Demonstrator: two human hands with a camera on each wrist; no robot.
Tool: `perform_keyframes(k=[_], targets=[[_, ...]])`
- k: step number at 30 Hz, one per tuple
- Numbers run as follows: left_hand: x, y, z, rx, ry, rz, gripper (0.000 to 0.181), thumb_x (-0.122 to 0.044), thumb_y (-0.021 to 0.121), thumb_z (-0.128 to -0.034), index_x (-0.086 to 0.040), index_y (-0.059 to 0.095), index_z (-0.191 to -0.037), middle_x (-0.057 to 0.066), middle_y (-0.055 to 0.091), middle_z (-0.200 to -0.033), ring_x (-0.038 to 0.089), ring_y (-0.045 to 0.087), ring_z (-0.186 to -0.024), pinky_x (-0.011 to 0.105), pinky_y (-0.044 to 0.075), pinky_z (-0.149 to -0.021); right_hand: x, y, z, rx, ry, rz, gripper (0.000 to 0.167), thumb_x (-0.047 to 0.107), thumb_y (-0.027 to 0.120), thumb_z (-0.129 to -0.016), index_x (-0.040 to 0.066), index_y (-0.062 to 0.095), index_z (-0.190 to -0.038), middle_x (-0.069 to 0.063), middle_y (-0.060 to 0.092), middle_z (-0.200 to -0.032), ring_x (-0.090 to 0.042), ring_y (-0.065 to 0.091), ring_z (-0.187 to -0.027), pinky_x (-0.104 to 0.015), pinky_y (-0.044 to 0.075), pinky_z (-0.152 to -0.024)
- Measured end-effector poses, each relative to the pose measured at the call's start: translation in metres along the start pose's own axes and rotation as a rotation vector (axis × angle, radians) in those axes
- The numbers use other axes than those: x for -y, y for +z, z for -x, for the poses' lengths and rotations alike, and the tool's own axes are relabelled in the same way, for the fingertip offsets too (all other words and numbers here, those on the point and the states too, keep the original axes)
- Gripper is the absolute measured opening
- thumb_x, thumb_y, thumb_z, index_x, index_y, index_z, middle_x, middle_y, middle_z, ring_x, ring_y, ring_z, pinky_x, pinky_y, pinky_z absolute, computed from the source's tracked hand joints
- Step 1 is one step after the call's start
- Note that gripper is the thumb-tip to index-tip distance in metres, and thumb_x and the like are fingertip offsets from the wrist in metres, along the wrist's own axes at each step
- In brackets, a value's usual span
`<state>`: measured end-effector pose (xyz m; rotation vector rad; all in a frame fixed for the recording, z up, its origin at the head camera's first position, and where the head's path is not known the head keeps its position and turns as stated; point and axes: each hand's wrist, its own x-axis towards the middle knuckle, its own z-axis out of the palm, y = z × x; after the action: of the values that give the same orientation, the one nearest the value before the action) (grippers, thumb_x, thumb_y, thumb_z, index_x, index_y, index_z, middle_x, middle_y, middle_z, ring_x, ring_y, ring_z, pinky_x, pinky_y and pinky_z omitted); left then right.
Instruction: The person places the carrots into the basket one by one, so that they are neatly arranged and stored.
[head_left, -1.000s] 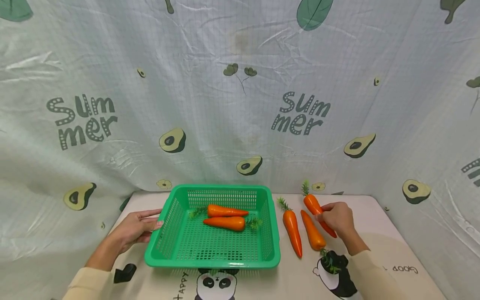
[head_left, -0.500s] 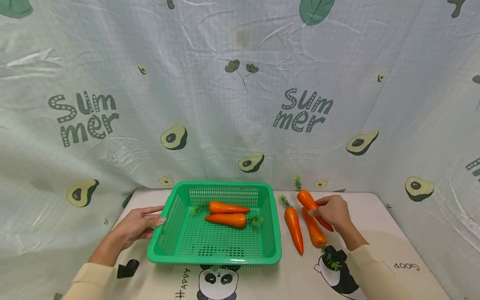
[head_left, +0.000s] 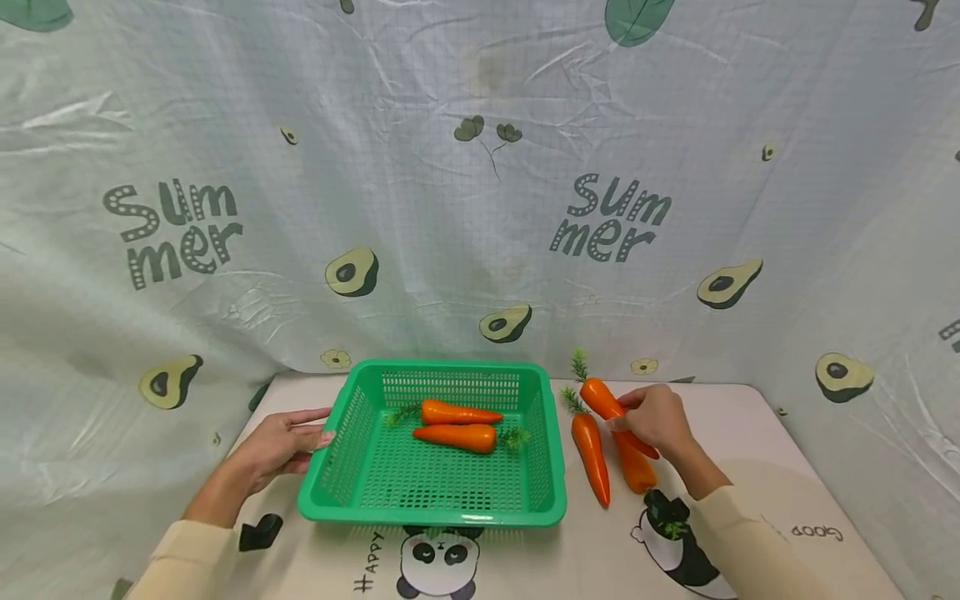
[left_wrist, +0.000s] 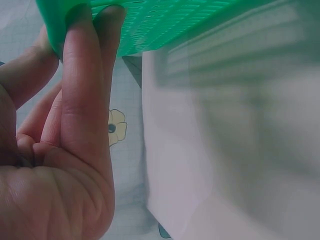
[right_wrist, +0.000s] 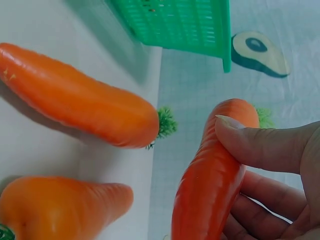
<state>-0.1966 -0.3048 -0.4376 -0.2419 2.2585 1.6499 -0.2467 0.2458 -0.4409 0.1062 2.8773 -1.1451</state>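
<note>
The word "SUMMER" stands twice on the hanging cloth point(head_left: 420, 208) behind the green basket point(head_left: 431, 520), each time split into two lines, "SUM" over "MER", in grey-green letters. One print point(head_left: 176, 229) is above and to the left of the basket, the other point(head_left: 611, 218) above and to the right. Well right of the basket, a cut-off bit of lettering point(head_left: 949, 332) on the cloth is too little to read. On the pale tabletop point(head_left: 738, 417), "HAPPY" point(head_left: 368, 562) runs sideways just in front of the basket; "GOOD" point(head_left: 817, 532) lies upside down, well to its right.
</note>
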Motion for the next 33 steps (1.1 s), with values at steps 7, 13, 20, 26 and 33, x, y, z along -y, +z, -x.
perform_keyframes(k=[7,13,20,26,33], targets=[[0.0,-0.001,-0.001,0.005,0.001,0.0,0.072,-0.014,0.071,-0.1005,0.004,0.034,-0.16,0.017,0.076,-0.124,0.019,0.08,-0.081,0.033,0.065,-0.068,0.009,0.002,0.0,0.018,-0.024,0.007,0.035,0.006,0.084,-0.082,-0.007,0.077,-0.113,-0.025,0.076,-0.109,-0.028,0.071,-0.085,-0.043,0.065,-0.079],[0.0,-0.001,-0.001,0.009,0.0,0.0,0.072,-0.014,0.071,-0.1004,0.004,0.035,-0.16,0.016,0.077,-0.122,0.019,0.08,-0.08,0.032,0.065,-0.067,0.019,0.002,0.0,0.033,-0.034,0.02,0.038,0.01,0.086,-0.082,-0.006,0.077,-0.115,-0.024,0.076,-0.108,-0.028,0.07,-0.087,-0.044,0.065,-0.079],[-0.001,-0.001,0.0,0.008,0.001,0.004,0.072,-0.014,0.071,-0.1004,0.004,0.035,-0.16,0.016,0.077,-0.122,0.019,0.08,-0.08,0.033,0.065,-0.068,0.024,0.004,0.002,0.036,-0.057,0.026,0.039,0.011,0.088,-0.081,-0.006,0.077,-0.114,-0.023,0.076,-0.108,-0.029,0.07,-0.089,-0.044,0.065,-0.077],[0.0,-0.001,0.0,0.012,0.004,0.009,0.072,-0.014,0.071,-0.1004,0.004,0.035,-0.16,0.014,0.078,-0.122,0.019,0.08,-0.08,0.033,0.065,-0.068,0.028,0.003,0.003,0.049,-0.058,0.011,0.037,0.01,0.087,-0.081,-0.005,0.077,-0.113,-0.023,0.076,-0.11,-0.03,0.07,-0.09,-0.043,0.065,-0.077],[0.001,-0.001,0.0,0.022,0.01,0.014,0.072,-0.014,0.07,-0.1005,0.004,0.034,-0.16,0.016,0.077,-0.124,0.019,0.08,-0.083,0.033,0.065,-0.069,0.035,0.003,0.003,0.06,-0.068,0.018,0.04,0.012,0.088,-0.081,-0.004,0.077,-0.116,-0.022,0.076,-0.11,-0.029,0.07,-0.089,-0.042,0.065,-0.077]])
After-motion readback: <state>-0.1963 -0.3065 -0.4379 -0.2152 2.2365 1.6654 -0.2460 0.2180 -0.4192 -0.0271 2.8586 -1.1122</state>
